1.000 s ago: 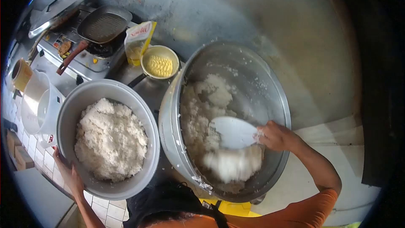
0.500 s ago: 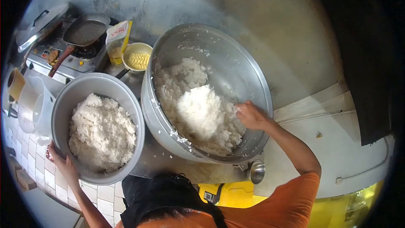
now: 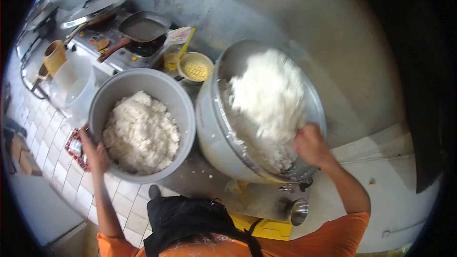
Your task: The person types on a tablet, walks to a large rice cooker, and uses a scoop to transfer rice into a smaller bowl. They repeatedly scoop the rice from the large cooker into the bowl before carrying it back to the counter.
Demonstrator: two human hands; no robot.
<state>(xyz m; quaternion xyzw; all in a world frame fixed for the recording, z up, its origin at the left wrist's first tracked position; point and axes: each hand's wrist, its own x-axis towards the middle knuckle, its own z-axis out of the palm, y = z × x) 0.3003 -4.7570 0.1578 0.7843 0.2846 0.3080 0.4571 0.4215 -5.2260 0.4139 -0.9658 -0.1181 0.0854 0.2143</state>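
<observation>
From the head camera we see our left hand (image 3: 96,154) closed on the rim of the grey bowl (image 3: 143,82) at its eight o'clock; the bowl is heaped with cooked rice (image 3: 141,133). Our right hand (image 3: 310,146) is clenched at the five o'clock edge of the big metal pot (image 3: 212,123), which stands tilted, just beside the bowl at its three o'clock. A blurred white mound of rice (image 3: 269,93) is raised above the pot; we cannot tell what the fist grips beneath it. At the bowl's twelve o'clock sit a small yellow-filled dish (image 3: 195,70) and a grill pan (image 3: 143,29) on a stove.
</observation>
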